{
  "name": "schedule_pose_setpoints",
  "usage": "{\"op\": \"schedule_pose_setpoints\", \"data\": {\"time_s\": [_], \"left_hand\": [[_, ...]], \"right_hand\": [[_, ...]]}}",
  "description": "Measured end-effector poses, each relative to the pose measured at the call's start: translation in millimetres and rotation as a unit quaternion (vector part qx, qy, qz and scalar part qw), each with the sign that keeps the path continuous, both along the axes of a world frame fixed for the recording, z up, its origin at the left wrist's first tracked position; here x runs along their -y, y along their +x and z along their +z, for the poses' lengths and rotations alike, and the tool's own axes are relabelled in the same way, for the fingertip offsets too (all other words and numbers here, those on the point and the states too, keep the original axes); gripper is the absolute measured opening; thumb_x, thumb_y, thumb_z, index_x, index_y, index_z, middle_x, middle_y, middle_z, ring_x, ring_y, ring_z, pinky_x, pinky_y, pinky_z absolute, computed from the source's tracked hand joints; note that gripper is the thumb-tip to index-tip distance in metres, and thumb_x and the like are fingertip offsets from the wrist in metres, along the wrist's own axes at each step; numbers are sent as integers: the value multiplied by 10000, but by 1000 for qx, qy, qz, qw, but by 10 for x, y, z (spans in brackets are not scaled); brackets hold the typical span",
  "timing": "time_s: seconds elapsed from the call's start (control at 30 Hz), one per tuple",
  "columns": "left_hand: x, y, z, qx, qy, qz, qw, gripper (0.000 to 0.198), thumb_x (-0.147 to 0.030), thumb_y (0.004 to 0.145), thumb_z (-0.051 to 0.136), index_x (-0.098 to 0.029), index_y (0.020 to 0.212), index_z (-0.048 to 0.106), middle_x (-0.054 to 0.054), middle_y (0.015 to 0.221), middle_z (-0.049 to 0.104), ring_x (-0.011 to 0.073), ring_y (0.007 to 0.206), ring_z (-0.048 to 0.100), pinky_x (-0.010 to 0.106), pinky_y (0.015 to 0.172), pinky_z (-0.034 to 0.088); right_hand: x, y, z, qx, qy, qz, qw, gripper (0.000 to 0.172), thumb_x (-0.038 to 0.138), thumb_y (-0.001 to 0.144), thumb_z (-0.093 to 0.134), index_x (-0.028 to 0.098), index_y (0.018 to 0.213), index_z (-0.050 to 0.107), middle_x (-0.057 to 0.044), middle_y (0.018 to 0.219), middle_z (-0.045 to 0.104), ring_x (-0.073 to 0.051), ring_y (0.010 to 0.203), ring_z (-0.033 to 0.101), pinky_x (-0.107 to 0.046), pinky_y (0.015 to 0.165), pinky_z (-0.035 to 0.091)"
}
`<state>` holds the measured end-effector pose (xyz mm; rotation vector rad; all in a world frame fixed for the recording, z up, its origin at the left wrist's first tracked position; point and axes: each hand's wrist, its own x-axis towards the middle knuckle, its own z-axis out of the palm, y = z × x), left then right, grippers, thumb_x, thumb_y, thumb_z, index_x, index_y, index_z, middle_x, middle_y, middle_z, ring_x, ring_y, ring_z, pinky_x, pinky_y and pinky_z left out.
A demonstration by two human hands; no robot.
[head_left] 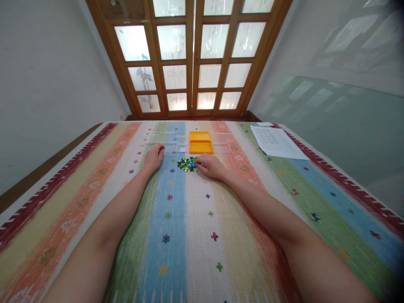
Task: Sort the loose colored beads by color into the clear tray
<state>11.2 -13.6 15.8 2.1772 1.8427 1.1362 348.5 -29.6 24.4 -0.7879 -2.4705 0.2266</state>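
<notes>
A small heap of tiny mixed-colour pieces point(187, 164) lies on the striped cloth point(176, 227). My right hand point(208, 165) rests just right of the heap, fingers curled, its fingertips touching the heap's edge. My left hand point(154, 156) lies on the cloth to the left of the heap, fingers bent down, near a clear plastic tray point(164, 141). What the right fingertips hold, if anything, is too small to make out. An orange box point(201, 142) stands just behind the heap.
A printed paper sheet point(277, 142) lies at the far right of the table. More clear trays point(222, 147) flank the orange box. Wooden glazed doors point(192, 59) stand beyond the table's far edge. White walls are on both sides.
</notes>
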Motion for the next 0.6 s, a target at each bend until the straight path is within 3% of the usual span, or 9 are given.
{"op": "schedule_pose_setpoints", "data": {"time_s": [0.23, 0.37, 0.6], "left_hand": [[-165, -290, -121, 164, -25, 111, 980, 300, -293, 990, 450, -205, 1165, 677, 60, 1055, 760, 167, 709, 636, 287, 728, 498], [-204, -318, -158, 249, -40, 127, 959, 356, -264, 983, 403, -187, 1201, 673, 74, 1110, 765, 142, 646, 628, 264, 667, 509], [-233, -339, -184, 260, -58, 130, 955, 393, -263, 969, 460, -180, 1275, 691, 86, 1146, 774, 146, 670, 649, 275, 694, 538]], "right_hand": [[-12, 19, 4, -4, -5, -11, 1000, 194, 270, 1027, 583, 215, 1053, 767, -71, 1006, 773, -211, 936, 670, -310, 836, 472], [-28, 30, -18, 6, -6, -19, 1000, 202, 286, 1034, 579, 230, 1068, 770, -68, 1017, 774, -214, 940, 671, -315, 834, 472], [-57, 60, -22, 1, 0, -50, 999, 199, 265, 1034, 579, 226, 1052, 773, -73, 998, 770, -215, 926, 664, -317, 823, 456]]}}
